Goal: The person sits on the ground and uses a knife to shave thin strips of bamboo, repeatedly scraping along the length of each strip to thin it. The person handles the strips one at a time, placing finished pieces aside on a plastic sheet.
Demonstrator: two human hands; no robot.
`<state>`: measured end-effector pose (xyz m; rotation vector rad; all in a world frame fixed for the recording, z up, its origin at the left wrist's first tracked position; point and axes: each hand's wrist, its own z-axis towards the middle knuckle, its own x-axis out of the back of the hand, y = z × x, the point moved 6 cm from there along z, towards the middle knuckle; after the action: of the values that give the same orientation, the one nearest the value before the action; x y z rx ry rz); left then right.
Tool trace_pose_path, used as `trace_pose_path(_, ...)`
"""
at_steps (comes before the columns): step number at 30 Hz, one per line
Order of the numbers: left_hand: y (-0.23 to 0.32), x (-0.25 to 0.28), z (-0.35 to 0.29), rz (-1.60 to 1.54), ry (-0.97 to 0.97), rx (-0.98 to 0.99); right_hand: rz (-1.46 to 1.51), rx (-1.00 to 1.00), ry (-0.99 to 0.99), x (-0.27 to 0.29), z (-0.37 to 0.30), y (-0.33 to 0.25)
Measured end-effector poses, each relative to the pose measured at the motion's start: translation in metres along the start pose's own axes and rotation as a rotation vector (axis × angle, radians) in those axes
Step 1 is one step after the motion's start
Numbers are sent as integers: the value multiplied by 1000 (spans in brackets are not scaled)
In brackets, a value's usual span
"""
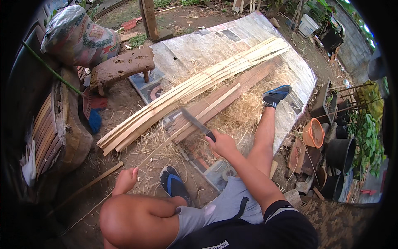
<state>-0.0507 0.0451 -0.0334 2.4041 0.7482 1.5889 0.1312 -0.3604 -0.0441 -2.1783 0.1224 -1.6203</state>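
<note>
My right hand [223, 145] is closed round the black handle of a knife [193, 119]. Its dark blade lies across a thin pale strip [221, 101], probably bamboo. The far part of that strip rests along a brown wooden plank [253, 79]. My left hand [125, 181] grips the strip's near end, beside my bent left knee. Just left of the plank lies a long bundle of pale strips [174, 96]. Curly shavings [238, 111] are heaped to the plank's right, near my outstretched right foot.
A printed sheet [182, 50] covers the ground beneath the wood. Far left are a low worn bench [124, 66] and a stuffed sack [78, 37]. To the right stand an orange basin [313, 133] and black pots [340, 153]. A white bucket [308, 25] is far right.
</note>
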Motion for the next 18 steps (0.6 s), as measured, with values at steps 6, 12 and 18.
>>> trace_pose_path(6, -6, -9, -7, -25, 26, -28, -20, 164, 61, -8, -13, -12)
trace_pose_path(12, -22, 9, -1, -68, -20, 37, 1, -160, 73, 4, 18, 43)
trace_pose_path(18, 38, -23, 34, 228, 266, -184, 38, 297, 75, -48, -47, -58)
